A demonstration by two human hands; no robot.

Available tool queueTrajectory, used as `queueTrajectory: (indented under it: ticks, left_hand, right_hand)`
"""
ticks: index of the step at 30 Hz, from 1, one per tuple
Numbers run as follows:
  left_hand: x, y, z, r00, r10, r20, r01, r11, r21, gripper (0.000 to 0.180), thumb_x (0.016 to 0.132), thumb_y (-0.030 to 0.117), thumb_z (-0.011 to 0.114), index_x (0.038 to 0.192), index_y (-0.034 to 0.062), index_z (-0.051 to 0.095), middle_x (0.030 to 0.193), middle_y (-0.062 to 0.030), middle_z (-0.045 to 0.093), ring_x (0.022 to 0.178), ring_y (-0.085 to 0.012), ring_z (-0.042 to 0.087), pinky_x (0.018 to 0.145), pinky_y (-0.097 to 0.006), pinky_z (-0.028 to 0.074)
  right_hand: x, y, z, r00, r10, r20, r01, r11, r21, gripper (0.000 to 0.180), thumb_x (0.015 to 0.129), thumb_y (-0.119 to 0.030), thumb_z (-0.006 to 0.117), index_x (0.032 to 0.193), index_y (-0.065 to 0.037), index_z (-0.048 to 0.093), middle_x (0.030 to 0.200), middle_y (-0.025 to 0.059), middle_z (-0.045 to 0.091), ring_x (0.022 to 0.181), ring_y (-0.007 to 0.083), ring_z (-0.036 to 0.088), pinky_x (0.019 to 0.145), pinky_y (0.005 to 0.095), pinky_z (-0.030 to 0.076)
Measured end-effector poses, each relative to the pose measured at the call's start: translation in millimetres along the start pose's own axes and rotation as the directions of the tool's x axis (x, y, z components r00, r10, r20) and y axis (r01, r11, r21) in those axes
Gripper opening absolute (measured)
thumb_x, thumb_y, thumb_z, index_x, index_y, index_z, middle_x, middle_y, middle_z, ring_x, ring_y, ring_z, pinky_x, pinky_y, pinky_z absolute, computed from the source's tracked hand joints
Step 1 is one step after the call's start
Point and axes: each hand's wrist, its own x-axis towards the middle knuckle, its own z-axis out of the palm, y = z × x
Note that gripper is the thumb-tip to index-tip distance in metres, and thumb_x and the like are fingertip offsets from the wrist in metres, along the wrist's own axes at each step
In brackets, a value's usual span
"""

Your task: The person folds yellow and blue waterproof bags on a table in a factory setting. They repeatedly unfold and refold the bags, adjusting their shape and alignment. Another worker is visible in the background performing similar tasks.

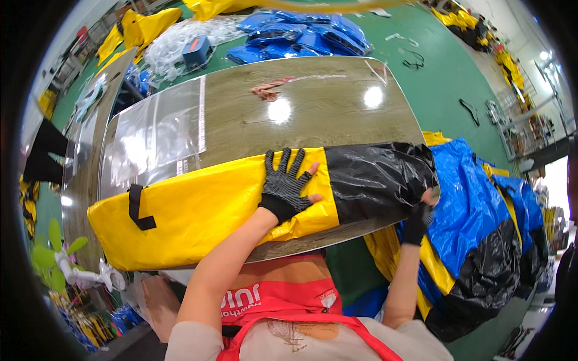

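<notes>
A long folded yellow-and-black bag (186, 207) of shiny plastic lies across the near side of the wood-patterned table (337, 102). A black strap (137, 207) is fixed near its left end. My left hand (286, 185), in a dark dotted glove with bare fingertips, presses flat on the yellow part beside the black section, fingers spread. At the bag's right end, by the table edge, my right hand (422, 215) grips the black material. It wears a similar glove, and its fingers are partly hidden by the bag.
Clear plastic sheets (156, 129) lie at the table's left, and a brownish scrap (270, 89) near its far edge. Blue, yellow and black bags (475, 210) are heaped at the right. Blue packages (301, 36) pile up behind. A green-bladed fan (57, 259) stands at left.
</notes>
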Motion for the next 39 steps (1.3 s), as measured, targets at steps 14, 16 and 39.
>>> queueTrajectory:
  ticks: [14, 16, 39]
  left_hand:
    - [-81, -59, -9, 0.968, 0.252, 0.013, -0.246, 0.954, -0.172, 0.051, 0.086, 0.045, 0.054, 0.127, 0.0143, 0.053, 0.13, -0.0138, 0.051, 0.122, -0.0318, 0.044, 0.106, -0.043, 0.028]
    - [-130, -91, -13, 0.949, 0.311, 0.049, -0.29, 0.924, -0.248, 0.045, 0.088, 0.04, 0.056, 0.124, 0.0128, 0.055, 0.126, -0.0135, 0.054, 0.119, -0.0311, 0.048, 0.105, -0.04, 0.033]
    - [-466, -319, -217, 0.399, -0.751, 0.526, 0.404, -0.371, -0.836, 0.061, 0.087, 0.035, 0.063, 0.136, 0.0038, 0.043, 0.136, -0.0108, 0.049, 0.121, -0.0268, 0.05, 0.1, -0.04, 0.041]
  right_hand:
    - [-98, 147, 277, 0.62, 0.069, 0.782, 0.784, -0.103, -0.613, 0.05, 0.08, -0.011, 0.055, 0.128, -0.024, 0.054, 0.111, 0.0099, 0.059, 0.1, 0.0295, 0.059, 0.086, 0.041, 0.047]
    - [-103, 152, 277, 0.61, 0.074, 0.789, 0.792, -0.087, -0.604, 0.049, 0.079, -0.011, 0.055, 0.127, -0.022, 0.055, 0.111, 0.0099, 0.059, 0.099, 0.0297, 0.059, 0.085, 0.0417, 0.048]
    - [-123, 250, 363, 0.756, 0.309, 0.576, 0.551, 0.174, -0.816, 0.068, 0.082, -0.046, 0.055, 0.131, 0.0, 0.044, 0.111, 0.0209, 0.059, 0.1, 0.0333, 0.054, 0.093, 0.05, 0.035]
